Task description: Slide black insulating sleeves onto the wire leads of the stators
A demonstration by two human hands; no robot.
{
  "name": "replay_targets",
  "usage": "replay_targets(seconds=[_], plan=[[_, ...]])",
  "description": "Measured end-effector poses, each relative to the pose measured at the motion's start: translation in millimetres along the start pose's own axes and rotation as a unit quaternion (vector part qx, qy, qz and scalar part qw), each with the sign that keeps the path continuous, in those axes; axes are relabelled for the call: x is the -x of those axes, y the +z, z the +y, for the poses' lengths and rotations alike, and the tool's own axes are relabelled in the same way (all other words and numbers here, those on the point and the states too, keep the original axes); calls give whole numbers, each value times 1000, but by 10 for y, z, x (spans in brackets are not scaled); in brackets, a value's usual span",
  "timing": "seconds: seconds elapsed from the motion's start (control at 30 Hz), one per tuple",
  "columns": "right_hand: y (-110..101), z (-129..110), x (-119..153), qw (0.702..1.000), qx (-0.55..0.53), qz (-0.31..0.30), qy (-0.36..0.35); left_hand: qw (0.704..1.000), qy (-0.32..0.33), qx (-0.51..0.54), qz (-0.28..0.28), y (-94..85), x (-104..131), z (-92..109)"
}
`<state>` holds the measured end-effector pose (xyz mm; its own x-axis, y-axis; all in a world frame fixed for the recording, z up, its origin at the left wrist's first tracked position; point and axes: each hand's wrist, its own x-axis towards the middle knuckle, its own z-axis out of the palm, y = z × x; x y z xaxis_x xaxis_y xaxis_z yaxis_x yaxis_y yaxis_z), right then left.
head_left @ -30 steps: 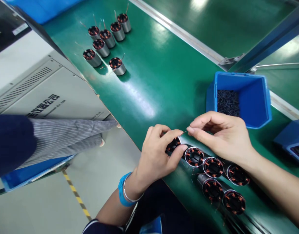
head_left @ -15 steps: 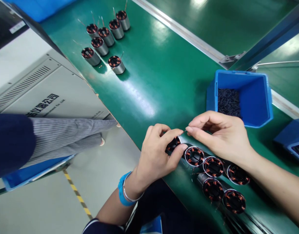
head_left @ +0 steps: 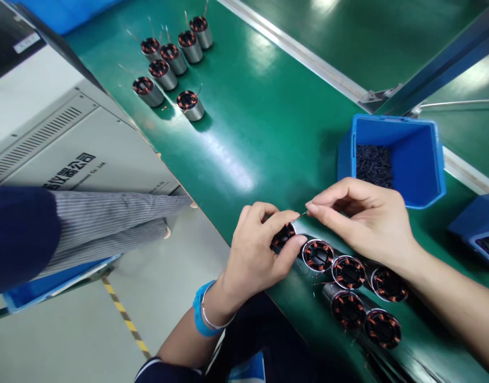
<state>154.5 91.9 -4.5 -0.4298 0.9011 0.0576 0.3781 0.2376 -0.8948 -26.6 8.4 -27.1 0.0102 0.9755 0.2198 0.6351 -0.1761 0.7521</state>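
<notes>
My left hand (head_left: 260, 247) is closed around a motor stator (head_left: 283, 235), a metal cylinder with copper windings and a dark core, partly hidden by my fingers. Thumb and forefinger of my right hand (head_left: 356, 215) pinch the end of a thin wire (head_left: 304, 214) rising beside that stator. Several more stators stand close by, among them one (head_left: 318, 256) right beside my left thumb and another (head_left: 348, 273) below my right wrist. Whether a small sleeve sits on the wire is too small to tell.
A blue bin (head_left: 417, 165) with small black tube pieces (head_left: 374, 166) stands beyond my right hand; another blue bin (head_left: 473, 226) is at the right edge. More stators (head_left: 190, 106) stand on the green table (head_left: 244, 122). Another person's striped trouser leg (head_left: 116, 213) is at left.
My right hand has shifted very slightly, its fingertips still on the wire. My left hand stays in place on the stator.
</notes>
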Motion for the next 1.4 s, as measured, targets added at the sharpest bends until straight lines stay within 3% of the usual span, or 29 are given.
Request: replay_targets(seconds=[0.13,0.33,0.47,0.6,0.7,0.8,0.9,1.03,1.4], plan=[[-81,-37,-8,999,25,-35,-33,999,-12,25,-17,-72,-50,21],[-103,-192,28,979,123,-109,-122,998,-10,66,14,-117,-227,141],[-93,-248,65,958,184,-85,-203,996,2,87,3,-84,-286,186],[-103,-228,70,959,155,-39,-233,979,-33,199,-19,-72,-281,153],[-101,-191,42,973,91,-28,-209,951,-61,301,-22,-69,-266,115],[-97,-154,2,986,33,-57,-154,939,-72,335,-26,-59,-245,83],[-97,-94,-27,991,-8,-95,-97,966,-67,250,-15,-29,-215,49],[-65,22,-30,995,3,-94,-19,988,-82,129,-15,40,-187,5],[21,54,-11,996,-40,-67,32,992,-79,95,5,108,-184,4]])
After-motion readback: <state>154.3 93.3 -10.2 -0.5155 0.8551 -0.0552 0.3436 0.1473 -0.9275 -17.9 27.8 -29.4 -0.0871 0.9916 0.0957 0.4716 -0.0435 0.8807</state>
